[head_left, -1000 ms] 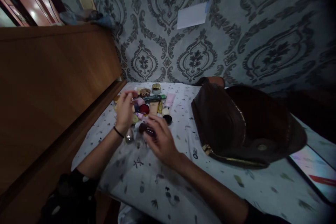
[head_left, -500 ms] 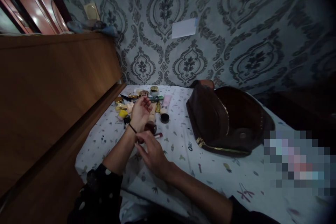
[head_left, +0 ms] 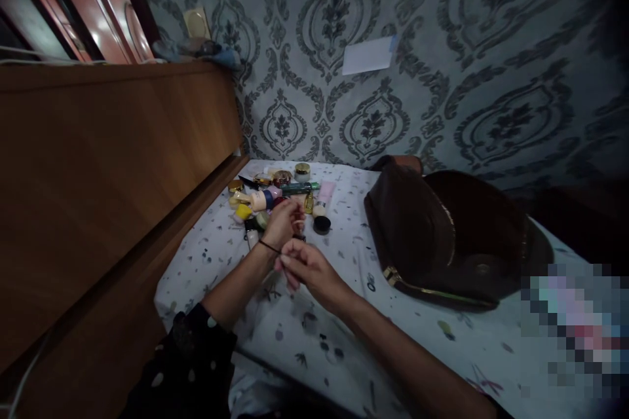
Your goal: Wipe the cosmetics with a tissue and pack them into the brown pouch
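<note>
A thin black elastic band circles my left wrist. My right hand pinches its edge between thumb and fingers and draws it slightly off the wrist. My left hand holds nothing; its fingers are loosely curled and partly apart above the cosmetics. Around it lie a black round lid, a pink tube, a small gold bottle, a yellow-capped item, a green tube and a gold-lidded jar. My left hand hides some items.
A dark brown leather bag with a gold zipper gapes on the right of the patterned white cloth. A wooden cabinet stands at the left. Patterned wallpaper with a white card is behind. A blurred-out patch covers something at right.
The view has shifted, so the scene sits further right. My right hand has pulled the band outward from the left wrist. My left hand has turned, its palm less visible.
</note>
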Tool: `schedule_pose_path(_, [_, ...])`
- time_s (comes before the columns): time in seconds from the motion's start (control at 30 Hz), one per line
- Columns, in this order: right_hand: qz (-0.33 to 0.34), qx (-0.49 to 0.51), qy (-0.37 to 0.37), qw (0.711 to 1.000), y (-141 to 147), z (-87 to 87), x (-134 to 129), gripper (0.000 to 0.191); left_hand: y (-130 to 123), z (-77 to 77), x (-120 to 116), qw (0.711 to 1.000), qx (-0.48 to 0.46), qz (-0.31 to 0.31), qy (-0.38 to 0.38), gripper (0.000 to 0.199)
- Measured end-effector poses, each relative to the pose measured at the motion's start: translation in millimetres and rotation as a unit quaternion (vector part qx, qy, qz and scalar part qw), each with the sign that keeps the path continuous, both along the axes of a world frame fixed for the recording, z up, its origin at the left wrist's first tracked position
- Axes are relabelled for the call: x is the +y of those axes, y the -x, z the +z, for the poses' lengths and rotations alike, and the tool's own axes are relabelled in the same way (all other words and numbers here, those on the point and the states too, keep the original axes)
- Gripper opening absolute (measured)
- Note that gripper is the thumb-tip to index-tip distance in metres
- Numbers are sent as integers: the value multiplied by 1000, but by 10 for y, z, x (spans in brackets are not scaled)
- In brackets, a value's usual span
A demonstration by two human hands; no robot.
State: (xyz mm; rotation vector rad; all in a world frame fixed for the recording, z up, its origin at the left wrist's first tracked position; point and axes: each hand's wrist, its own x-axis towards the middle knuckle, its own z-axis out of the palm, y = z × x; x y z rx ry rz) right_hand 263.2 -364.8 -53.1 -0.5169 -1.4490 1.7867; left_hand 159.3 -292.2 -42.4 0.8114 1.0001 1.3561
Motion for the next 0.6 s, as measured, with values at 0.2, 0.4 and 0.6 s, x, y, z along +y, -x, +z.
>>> schedule_pose_path(0.2, [-80,102,151,980,-382,98,285,34,8,80,-526,957,201,-208,-6,10])
schedule_pose_path(0.4, [-85,81,182,976,-539,14,270,34,158,251,-1197,542,733,-180,-370,19])
schedule_pose_path(0.6, [-60,24,191,979,-271,-48,70,37,484,58,-1319,575,702,-41,-418,27])
